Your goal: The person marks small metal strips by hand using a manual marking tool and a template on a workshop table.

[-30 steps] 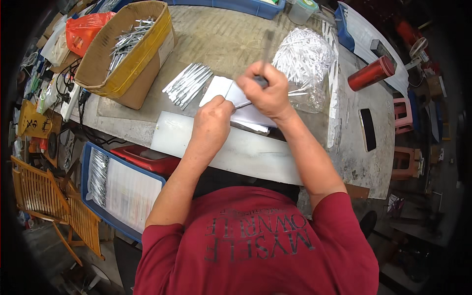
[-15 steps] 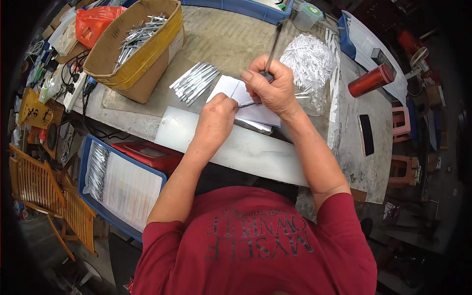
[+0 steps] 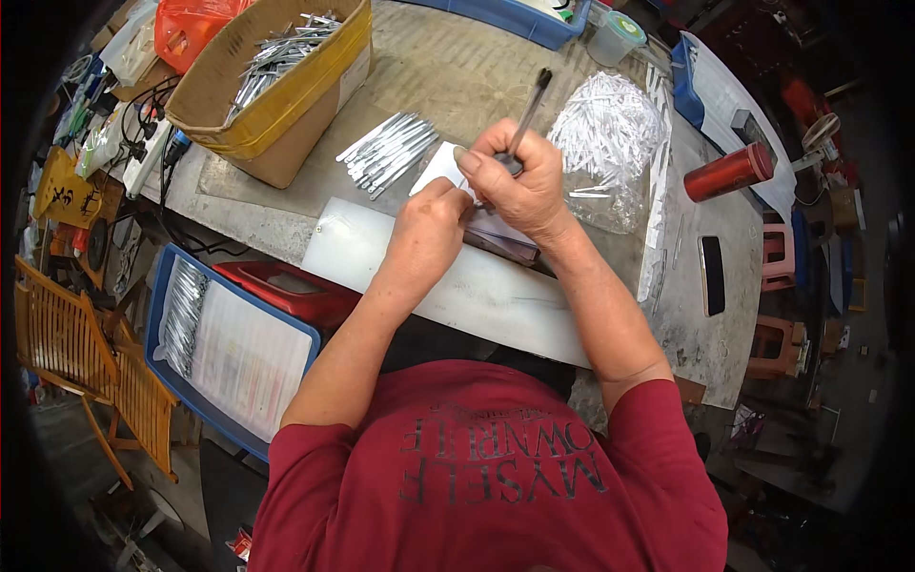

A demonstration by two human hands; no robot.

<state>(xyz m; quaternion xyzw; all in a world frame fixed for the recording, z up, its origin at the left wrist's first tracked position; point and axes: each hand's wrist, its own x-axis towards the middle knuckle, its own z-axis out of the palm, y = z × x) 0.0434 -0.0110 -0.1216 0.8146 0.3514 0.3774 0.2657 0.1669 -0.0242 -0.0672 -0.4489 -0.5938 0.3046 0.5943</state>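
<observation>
My right hand [image 3: 519, 183] is closed round a slim dark pen-like tool [image 3: 530, 112], whose black end points up and away from me. The tool's lower end is hidden in the fist. Close against it, my left hand [image 3: 429, 224] has its fingers pinched together; what lies in them is hidden. Both hands are over a small stack of white paper [image 3: 440, 170] near the table's front edge. Just left of the stack lies a row of thin silvery metal strips [image 3: 386, 153]. To the right is a heap of small white strips [image 3: 610, 129] on clear plastic.
A cardboard box [image 3: 276, 133] of metal pieces stands at the left. Rightward are a red cylinder [image 3: 729, 173], a phone [image 3: 711, 276] and a lidded tub [image 3: 616, 38]. A white board [image 3: 381, 243] lines the front edge; a blue tray [image 3: 238, 362] sits lower left.
My hands have drawn closer together, and the thin piece seen between them before is now hidden. The pen-like tool leans more to the right. The whole view has shifted slightly.
</observation>
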